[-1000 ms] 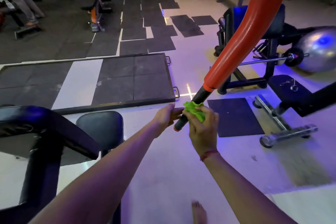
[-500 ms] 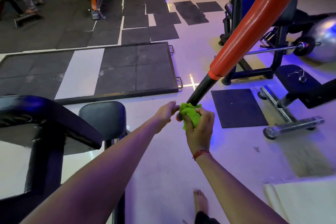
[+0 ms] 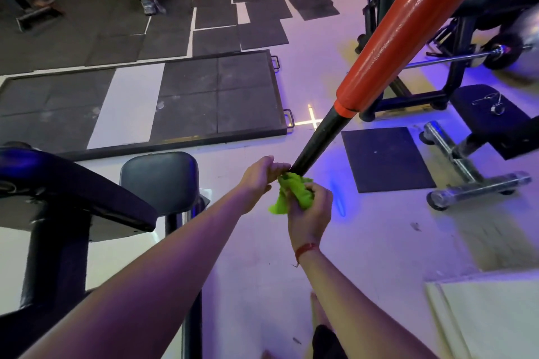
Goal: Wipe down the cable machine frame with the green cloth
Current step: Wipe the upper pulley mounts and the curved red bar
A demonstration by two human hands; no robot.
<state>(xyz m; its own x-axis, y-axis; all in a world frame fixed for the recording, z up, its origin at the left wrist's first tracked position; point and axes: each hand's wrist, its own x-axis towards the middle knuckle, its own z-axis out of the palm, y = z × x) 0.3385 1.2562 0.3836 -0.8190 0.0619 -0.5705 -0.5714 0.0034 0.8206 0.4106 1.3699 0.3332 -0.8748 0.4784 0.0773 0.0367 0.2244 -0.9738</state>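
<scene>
Cloth (image 3: 293, 194) sits bunched at the black bar's (image 3: 316, 140) lower end, in my head view. My right hand (image 3: 310, 210) grips it, fingers curled round. My left hand (image 3: 259, 173) pinches the bar tip beside it.

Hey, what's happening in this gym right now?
A person is wiping gym equipment. Their right hand grips a bunched green cloth at the lower end of a black bar that runs up into an orange padded tube. Their left hand holds the bar's tip beside the cloth.
</scene>
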